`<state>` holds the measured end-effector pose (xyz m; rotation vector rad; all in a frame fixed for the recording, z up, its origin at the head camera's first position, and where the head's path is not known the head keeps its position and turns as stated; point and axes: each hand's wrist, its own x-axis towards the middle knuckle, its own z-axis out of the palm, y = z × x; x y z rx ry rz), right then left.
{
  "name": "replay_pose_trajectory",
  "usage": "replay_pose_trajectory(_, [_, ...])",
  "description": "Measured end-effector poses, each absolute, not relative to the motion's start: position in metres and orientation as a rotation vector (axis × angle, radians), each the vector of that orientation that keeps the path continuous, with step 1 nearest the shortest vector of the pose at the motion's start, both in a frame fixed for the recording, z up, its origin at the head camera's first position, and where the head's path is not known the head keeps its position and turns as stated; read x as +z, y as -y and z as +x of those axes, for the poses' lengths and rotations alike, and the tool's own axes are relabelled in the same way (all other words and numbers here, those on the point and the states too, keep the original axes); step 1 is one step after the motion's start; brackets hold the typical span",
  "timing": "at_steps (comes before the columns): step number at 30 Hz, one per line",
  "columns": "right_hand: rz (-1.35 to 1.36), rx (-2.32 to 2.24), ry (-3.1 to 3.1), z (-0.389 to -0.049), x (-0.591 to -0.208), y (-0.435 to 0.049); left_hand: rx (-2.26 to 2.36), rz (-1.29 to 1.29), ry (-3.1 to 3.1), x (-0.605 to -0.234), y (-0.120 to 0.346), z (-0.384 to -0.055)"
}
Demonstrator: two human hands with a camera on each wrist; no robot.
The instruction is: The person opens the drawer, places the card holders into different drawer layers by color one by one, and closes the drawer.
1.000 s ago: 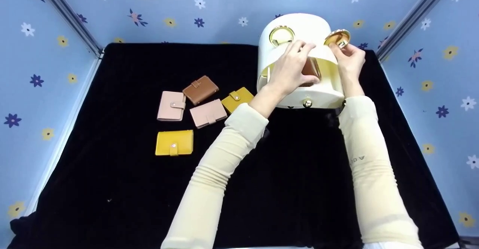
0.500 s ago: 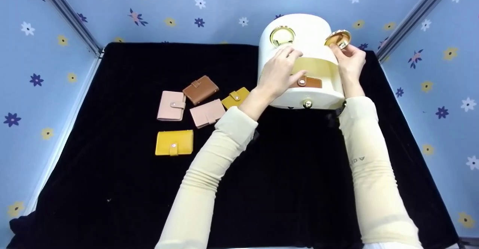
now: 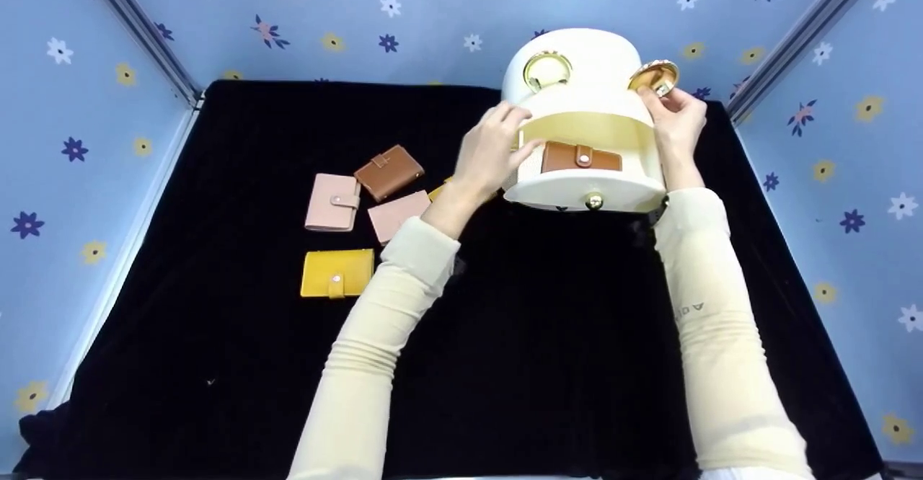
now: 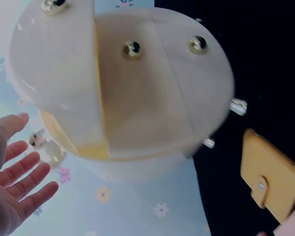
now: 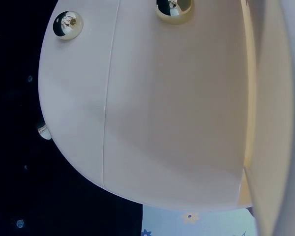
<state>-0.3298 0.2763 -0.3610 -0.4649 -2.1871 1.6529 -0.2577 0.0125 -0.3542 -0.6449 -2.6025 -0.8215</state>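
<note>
A white rounded storage box [image 3: 577, 91] with a drawer stands at the back right in the head view. The drawer [image 3: 541, 190] is pulled out, and a brown snap wallet [image 3: 562, 157] lies inside it. My left hand [image 3: 487, 150] is beside the drawer's left edge, holding nothing; in the left wrist view its fingers [image 4: 32, 179] are straight and spread. With thumb and fingers, my right hand [image 3: 678, 123] pinches the gold ring handle [image 3: 655, 69] at the box's right side. The right wrist view shows the box front with its gold knobs [image 5: 69, 27], not the hand.
Left of the box on the black cloth [image 3: 216, 285] lie a brown wallet [image 3: 389, 172], pink wallets [image 3: 330, 202] and a yellow wallet [image 3: 337, 271]. Another yellow wallet [image 3: 435, 192] is mostly hidden by my left arm. Flowered blue walls [image 3: 324, 19] enclose the back and sides.
My left hand has let go of the brown wallet in the drawer and moved left out of it; the wallet now lies flat there. My right hand stays on the gold ring handle.
</note>
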Motion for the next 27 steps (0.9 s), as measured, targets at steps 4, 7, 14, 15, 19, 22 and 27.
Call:
replay_pose_trajectory(4, [-0.46,1.646,2.186,-0.33,-0.363,-0.277,-0.827,-0.626,2.592,-0.367,0.003,-0.261])
replay_pose_trajectory(7, [-0.467,1.639,2.191,-0.33,-0.364,-0.278,-0.806,-0.621,2.587,-0.377,0.014,-0.264])
replay_pose_trajectory(14, [-0.47,1.622,2.199,-0.33,-0.362,-0.279,-0.773,-0.545,2.644,-0.399,0.038,-0.271])
replay_pose_trajectory(15, [-0.471,1.621,2.198,-0.33,-0.362,-0.279,-0.767,-0.536,2.653,-0.401,0.041,-0.272])
replay_pose_trajectory(19, [-0.472,1.65,2.188,-0.329,-0.36,-0.278,-0.738,-0.508,2.689,-0.409,0.053,-0.277])
replay_pose_trajectory(22, [-0.475,1.667,2.186,-0.328,-0.359,-0.276,-0.706,-0.481,2.736,-0.415,0.063,-0.281])
replay_pose_trajectory(27, [-0.467,1.653,2.189,-0.328,-0.359,-0.275,-0.651,-0.396,2.854,-0.424,0.08,-0.289])
